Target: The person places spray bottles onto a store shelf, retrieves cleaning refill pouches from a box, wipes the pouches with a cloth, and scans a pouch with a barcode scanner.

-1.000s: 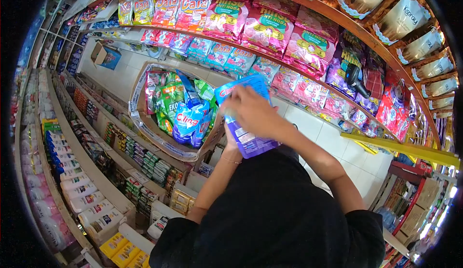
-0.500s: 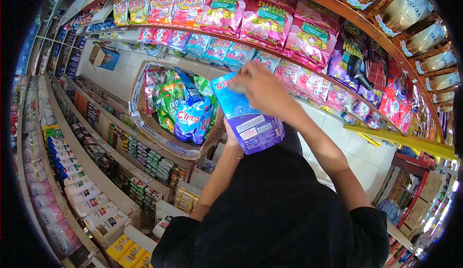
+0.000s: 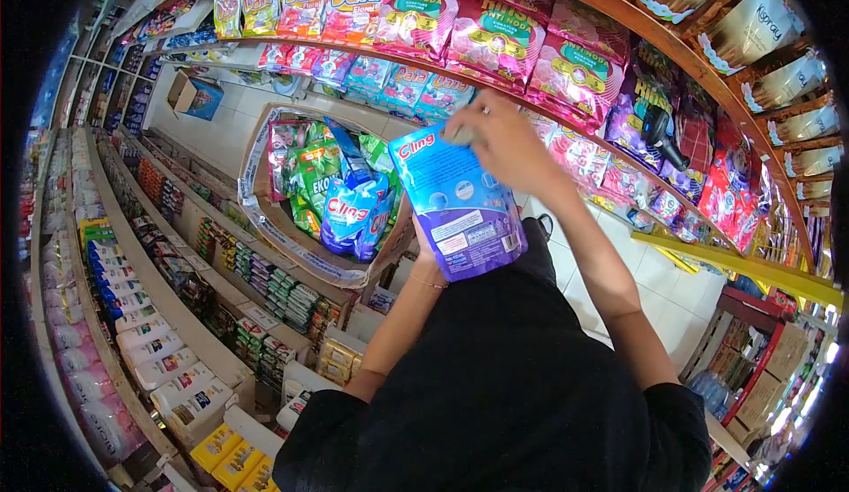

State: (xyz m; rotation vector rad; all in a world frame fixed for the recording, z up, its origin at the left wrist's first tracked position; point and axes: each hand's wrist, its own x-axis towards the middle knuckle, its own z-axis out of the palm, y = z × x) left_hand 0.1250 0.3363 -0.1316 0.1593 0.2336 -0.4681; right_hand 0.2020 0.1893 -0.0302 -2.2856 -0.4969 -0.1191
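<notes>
In the head view, my left hand (image 3: 424, 246) holds a blue and purple Cling refill pouch (image 3: 458, 209) from behind; most of its fingers are hidden by the pouch. The printed back faces me. My right hand (image 3: 506, 142) is closed at the pouch's upper right corner, its fingers pinched around a small pale wad (image 3: 460, 131) whose kind I cannot make out. To the left stands an open cardboard box (image 3: 256, 222) with green pouches (image 3: 316, 176) and another Cling pouch (image 3: 347, 218) inside.
Shelves of detergent bags (image 3: 495, 41) curve across the top. A dark handheld scanner (image 3: 659, 134) hangs at the shelf edge on the right. Left, long racks carry white bottles (image 3: 164, 364) and small packets. A yellow bar (image 3: 743, 266) crosses at right, above a red-framed rack (image 3: 752, 342).
My right hand has moved slightly up and right along the pouch's top, uncovering more of its printed back. My left hand keeps hold of the pouch. The view has shifted slightly.
</notes>
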